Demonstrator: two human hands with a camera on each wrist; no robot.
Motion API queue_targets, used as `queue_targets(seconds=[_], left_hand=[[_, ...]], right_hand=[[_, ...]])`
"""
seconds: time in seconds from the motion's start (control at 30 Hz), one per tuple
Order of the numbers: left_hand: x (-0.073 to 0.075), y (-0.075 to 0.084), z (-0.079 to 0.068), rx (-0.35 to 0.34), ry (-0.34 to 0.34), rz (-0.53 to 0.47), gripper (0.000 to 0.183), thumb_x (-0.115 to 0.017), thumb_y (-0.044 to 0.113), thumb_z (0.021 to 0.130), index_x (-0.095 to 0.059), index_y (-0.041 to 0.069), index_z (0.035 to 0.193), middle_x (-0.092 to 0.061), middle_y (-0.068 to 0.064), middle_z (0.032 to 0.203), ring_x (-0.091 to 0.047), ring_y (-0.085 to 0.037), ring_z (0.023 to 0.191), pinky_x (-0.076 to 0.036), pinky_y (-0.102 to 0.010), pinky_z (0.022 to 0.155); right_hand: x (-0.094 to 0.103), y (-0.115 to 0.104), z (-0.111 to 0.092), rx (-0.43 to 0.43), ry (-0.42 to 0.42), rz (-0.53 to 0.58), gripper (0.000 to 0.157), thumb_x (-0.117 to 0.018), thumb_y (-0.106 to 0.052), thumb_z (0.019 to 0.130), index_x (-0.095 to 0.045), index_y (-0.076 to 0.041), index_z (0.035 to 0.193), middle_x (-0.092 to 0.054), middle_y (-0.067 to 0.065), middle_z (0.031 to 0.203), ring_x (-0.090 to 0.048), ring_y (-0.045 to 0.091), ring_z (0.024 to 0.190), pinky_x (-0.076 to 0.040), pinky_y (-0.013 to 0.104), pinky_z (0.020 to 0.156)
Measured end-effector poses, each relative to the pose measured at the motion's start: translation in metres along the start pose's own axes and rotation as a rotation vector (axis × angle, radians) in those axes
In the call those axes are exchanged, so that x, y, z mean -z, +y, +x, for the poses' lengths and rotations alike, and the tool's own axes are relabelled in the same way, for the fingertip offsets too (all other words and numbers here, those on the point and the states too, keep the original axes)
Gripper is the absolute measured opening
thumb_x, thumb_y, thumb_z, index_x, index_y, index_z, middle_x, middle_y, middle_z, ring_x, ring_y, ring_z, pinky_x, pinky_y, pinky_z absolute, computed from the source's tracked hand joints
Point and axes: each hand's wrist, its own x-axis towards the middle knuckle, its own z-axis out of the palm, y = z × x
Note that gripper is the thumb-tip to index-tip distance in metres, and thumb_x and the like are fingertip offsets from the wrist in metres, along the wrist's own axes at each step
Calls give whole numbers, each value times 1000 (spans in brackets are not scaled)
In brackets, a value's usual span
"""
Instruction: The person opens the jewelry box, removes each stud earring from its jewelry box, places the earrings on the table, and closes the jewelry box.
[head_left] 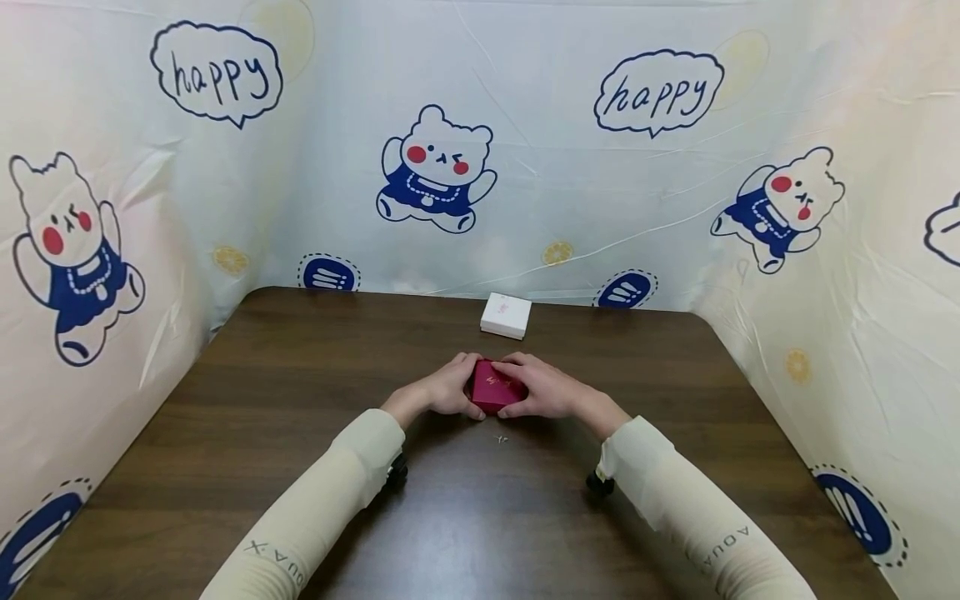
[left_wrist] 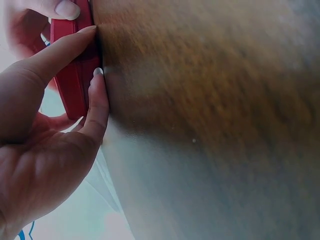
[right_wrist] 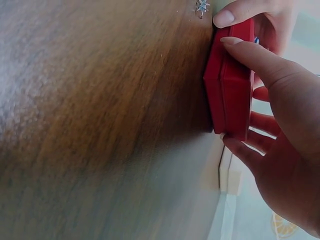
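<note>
A small red gift box with gold lettering on its lid sits on the dark table between the two hands. From one side my left hand grips it, thumb at the near face and fingers round the far side. My right hand holds the opposite end in much the same way, some fingers lying over the lid. A seam runs between lid and base of the red box in the right wrist view. Just in front of it lies a tiny silvery star-like piece, perhaps jewellery.
A white box with faint pink print stands behind the red one, close to the far table edge. Printed curtain with cartoon bears hangs round the back and sides of the brown wooden table.
</note>
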Motion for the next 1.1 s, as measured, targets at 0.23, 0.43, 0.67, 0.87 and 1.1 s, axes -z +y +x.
queue_targets(seconds=[0.23,0.43,0.67,0.87,1.1], left_hand=[[-1,-1,0,-1,5,7,93,-91,18,77,-35,-1,149,-45,-18,134,-51,-28,118,-44,-43,104],[-1,0,1,6,9,13,94,-93,18,74,-38,-1,147,-47,-16,131,-51,-27,118,-45,-43,104],[-2,1,3,0,22,44,94,-94,18,71,-40,-3,145,-49,-17,129,-52,-26,114,-46,-41,102],[-2,2,3,3,25,45,91,-95,18,70,-43,-4,142,-50,-15,125,-52,-24,111,-48,-41,100],[-2,3,3,-8,32,52,90,-95,17,70,-44,-4,141,-51,-14,124,-52,-24,110,-48,-41,99]], right_hand=[[0,0,1,-5,-7,-2,80,-79,-41,88,-44,-13,156,-42,12,154,-44,27,135,-46,42,105],[0,-1,1,-3,-4,9,80,-79,-39,89,-44,-11,155,-42,13,154,-44,28,135,-46,43,106],[0,-2,0,5,-1,7,80,-79,-39,89,-44,-11,155,-43,12,153,-45,27,134,-46,42,105],[-1,-2,0,17,10,4,80,-80,-38,89,-45,-9,154,-44,13,153,-45,28,134,-46,42,106],[-1,-4,-1,10,8,3,80,-80,-39,88,-45,-11,154,-44,12,153,-45,27,134,-46,41,105]])
